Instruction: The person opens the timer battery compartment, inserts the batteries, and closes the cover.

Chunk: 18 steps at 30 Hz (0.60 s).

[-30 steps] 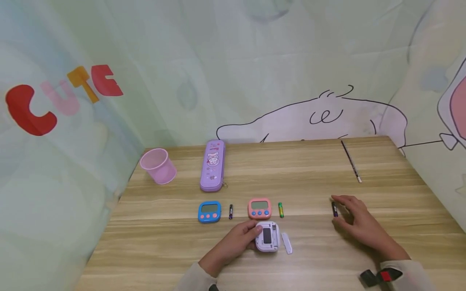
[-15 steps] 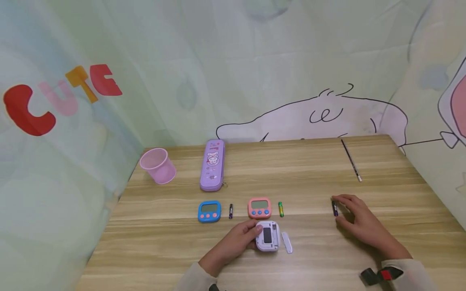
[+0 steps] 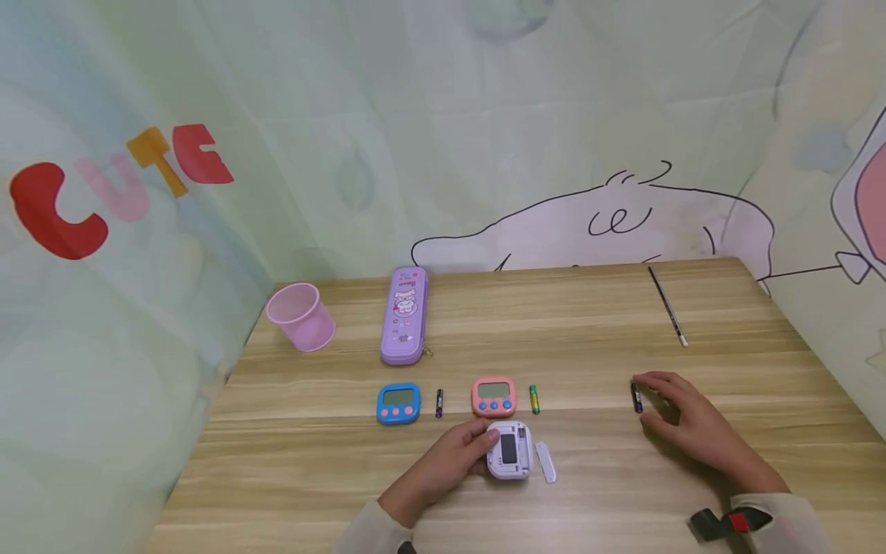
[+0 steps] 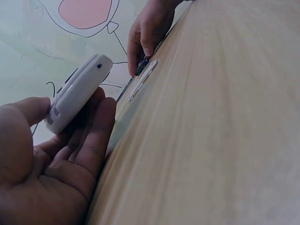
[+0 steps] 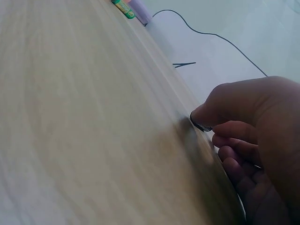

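My left hand [image 3: 450, 458] holds a white digital timer [image 3: 509, 449] back side up, thumb on its back and fingers beneath. Its battery slot shows uncovered along the right side. The left wrist view has the timer [image 4: 79, 93] tilted above the table. Close to its right lies the slim white battery cover [image 3: 545, 462]. Farther right, my right hand [image 3: 688, 423] pinches a dark AAA-size battery [image 3: 637, 397] between thumb and forefinger, near the tabletop. Only a sliver of that battery [image 5: 200, 125] shows past the thumb in the right wrist view.
Behind the white timer sit a blue timer [image 3: 398, 404], a dark battery [image 3: 439, 403], a pink timer [image 3: 494, 397] and a green battery [image 3: 534, 399]. A pink cup [image 3: 304, 317] and purple pencil case [image 3: 404, 315] stand back left; a pencil [image 3: 667, 306] lies back right.
My right thumb and fingertips have shifted very slightly to the right at the dark battery. The left hand and the white timer have stayed where they were.
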Each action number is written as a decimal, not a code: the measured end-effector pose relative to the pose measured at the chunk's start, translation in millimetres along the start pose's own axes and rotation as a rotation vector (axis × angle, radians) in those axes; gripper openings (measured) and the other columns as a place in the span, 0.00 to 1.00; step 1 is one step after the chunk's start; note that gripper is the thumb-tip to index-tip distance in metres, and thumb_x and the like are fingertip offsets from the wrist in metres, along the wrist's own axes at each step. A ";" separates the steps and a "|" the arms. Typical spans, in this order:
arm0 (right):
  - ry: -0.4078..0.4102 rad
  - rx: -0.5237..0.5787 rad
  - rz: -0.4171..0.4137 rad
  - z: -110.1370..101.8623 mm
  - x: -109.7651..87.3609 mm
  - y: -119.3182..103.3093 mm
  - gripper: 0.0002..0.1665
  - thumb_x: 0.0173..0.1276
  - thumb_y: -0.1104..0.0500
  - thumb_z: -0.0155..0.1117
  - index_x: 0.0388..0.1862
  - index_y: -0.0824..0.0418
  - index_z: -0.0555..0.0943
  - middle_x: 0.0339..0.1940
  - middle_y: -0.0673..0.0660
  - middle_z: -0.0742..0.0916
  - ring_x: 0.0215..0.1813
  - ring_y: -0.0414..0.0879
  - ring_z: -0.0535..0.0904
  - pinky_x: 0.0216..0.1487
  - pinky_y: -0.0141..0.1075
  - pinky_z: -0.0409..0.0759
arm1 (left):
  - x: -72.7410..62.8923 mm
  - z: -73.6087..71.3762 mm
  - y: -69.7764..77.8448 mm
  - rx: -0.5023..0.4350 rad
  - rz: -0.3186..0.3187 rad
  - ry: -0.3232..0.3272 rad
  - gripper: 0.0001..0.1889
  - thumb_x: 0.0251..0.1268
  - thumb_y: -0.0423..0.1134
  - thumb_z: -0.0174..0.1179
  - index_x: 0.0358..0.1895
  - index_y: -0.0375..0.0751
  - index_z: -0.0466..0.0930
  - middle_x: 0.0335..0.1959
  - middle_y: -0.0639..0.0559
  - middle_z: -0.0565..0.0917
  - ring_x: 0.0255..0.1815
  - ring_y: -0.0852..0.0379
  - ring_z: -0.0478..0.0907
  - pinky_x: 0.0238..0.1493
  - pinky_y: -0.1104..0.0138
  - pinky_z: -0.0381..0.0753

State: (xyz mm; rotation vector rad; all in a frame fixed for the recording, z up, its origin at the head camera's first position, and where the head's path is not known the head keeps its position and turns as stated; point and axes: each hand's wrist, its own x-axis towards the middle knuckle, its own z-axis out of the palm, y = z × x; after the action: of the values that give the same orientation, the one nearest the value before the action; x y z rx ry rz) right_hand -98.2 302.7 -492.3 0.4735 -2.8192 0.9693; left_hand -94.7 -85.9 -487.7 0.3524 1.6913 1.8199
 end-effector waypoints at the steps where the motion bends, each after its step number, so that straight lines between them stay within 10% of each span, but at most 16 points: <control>1: -0.004 0.006 0.006 -0.2 -0.1 0.0 0.31 0.62 0.58 0.72 0.64 0.61 0.74 0.60 0.63 0.76 0.60 0.63 0.70 0.54 0.62 0.70 | 0.0 -0.2 -0.2 0.002 0.000 -0.001 0.24 0.77 0.46 0.49 0.64 0.28 0.69 0.53 0.39 0.80 0.49 0.49 0.82 0.48 0.61 0.83; 18: -0.005 0.023 0.020 0.0 0.4 -1.7 0.27 0.62 0.57 0.72 0.60 0.58 0.77 0.60 0.59 0.76 0.62 0.60 0.70 0.56 0.59 0.69 | -0.3 -0.3 1.3 0.019 -0.012 0.002 0.25 0.77 0.47 0.49 0.64 0.29 0.69 0.52 0.40 0.81 0.48 0.49 0.82 0.48 0.61 0.83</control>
State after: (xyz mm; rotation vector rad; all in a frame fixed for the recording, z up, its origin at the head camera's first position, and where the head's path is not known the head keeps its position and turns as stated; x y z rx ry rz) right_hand -98.0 301.3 -491.2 0.4522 -2.8248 1.0071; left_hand -95.0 -86.3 -486.4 0.3477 1.7098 1.7973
